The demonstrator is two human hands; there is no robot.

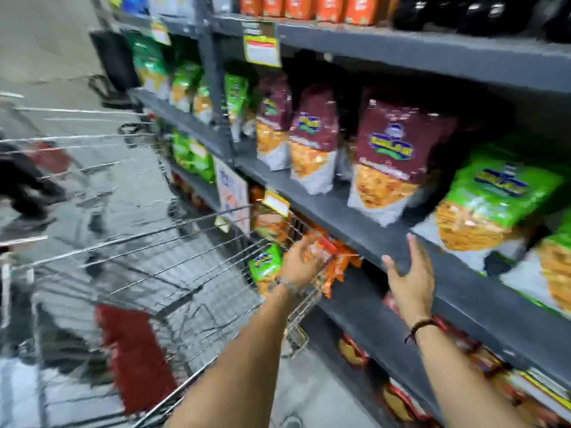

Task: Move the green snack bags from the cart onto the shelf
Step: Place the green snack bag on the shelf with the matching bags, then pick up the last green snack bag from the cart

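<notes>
1. head view: our left hand [301, 261] reaches over the far corner of the silver wire shopping cart [173, 242], fingers curled toward an orange snack packet [327, 257]; blur keeps us from telling whether they grip it.
2. our right hand [409, 273] hangs in front of the dark grey metal shelf [340, 211] edge, fingers spread and holding nothing.
3. one small green snack bag [265, 263] sits inside the cart's far corner, just left of our left hand.
4. larger green snack bags [494, 202] already stand on the shelf, right of the maroon snack bags [392, 156].
</notes>
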